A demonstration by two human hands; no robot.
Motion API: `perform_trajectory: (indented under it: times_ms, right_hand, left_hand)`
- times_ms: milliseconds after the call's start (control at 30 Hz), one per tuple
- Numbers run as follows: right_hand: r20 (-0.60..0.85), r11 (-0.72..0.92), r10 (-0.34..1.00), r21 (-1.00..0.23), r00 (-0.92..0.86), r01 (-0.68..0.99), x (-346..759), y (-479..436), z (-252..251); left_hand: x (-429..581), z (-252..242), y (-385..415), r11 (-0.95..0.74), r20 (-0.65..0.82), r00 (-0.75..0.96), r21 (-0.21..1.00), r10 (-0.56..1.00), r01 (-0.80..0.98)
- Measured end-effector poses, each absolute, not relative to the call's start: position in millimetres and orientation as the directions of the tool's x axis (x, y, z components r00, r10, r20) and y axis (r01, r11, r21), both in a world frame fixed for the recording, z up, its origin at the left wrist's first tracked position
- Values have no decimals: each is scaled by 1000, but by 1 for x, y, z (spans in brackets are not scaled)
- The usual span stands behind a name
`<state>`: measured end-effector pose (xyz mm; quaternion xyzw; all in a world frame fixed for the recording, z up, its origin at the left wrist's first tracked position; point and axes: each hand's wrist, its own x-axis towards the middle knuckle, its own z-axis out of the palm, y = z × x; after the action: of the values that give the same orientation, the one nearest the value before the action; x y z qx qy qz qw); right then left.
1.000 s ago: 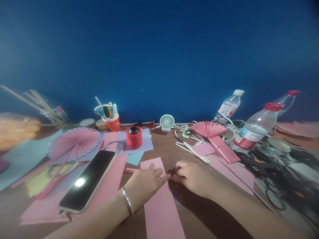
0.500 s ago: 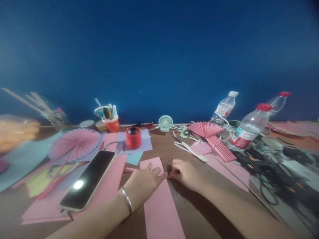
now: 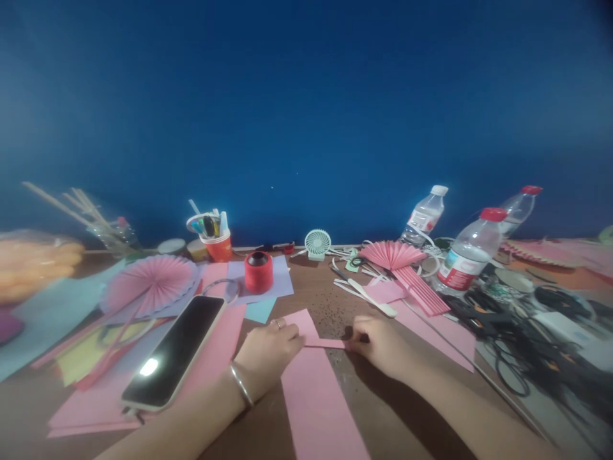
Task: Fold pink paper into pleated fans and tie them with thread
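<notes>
I've got the head cam feed up. The long pink paper strip (image 3: 313,390) lies flat on the brown wooden counter (image 3: 397,421), dead centre. It runs from the bottom edge of the view away toward the wall. A narrow folded band crosses it near the far end, right between the two hands.

The left hand (image 3: 271,348) sits knuckles-up on the strip, fingers curled down onto the left end of that band. Honestly I can't tell if it's pinching or just pressing. There's a thin silver bangle (image 3: 241,384) on that wrist. The right hand (image 3: 380,342) is mostly closed, fingertips nipped together on the right end of the band, which pokes out a bit past the strip's edge.

Left of the strip, a black smartphone in a pale case (image 3: 175,351) lies screen-up on a stack of pink sheets (image 3: 211,358). Behind it are a round pink pleated paper rosette (image 3: 151,284) and a red spool of thread (image 3: 258,271). A small mint-green desk fan (image 3: 317,244) stands by the dark blue wall (image 3: 306,96).

Off to the right there's a pink pleated half-fan (image 3: 390,252), a flat white plastic tool (image 3: 376,301), a clear plastic water bottle with a red cap (image 3: 469,255) and a tangle of black cables (image 3: 522,358). It's all a bit blurry out there.
</notes>
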<state>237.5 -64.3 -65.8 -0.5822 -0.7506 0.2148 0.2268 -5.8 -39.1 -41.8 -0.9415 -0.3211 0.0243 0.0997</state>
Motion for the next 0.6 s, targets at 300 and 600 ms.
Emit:
perform_trajectory:
  times_ms: [300,600]
  right_hand:
    - [123,399,902,-603,-414,690,208,-53,-36]
    - [203,435,884,-686,-420,583,177,-46,-64]
  left_hand:
    - [7,-39,-39,-809,-11,812,-97,583,580]
    - [1,-26,-40,-774,-154,759,-124,633,621]
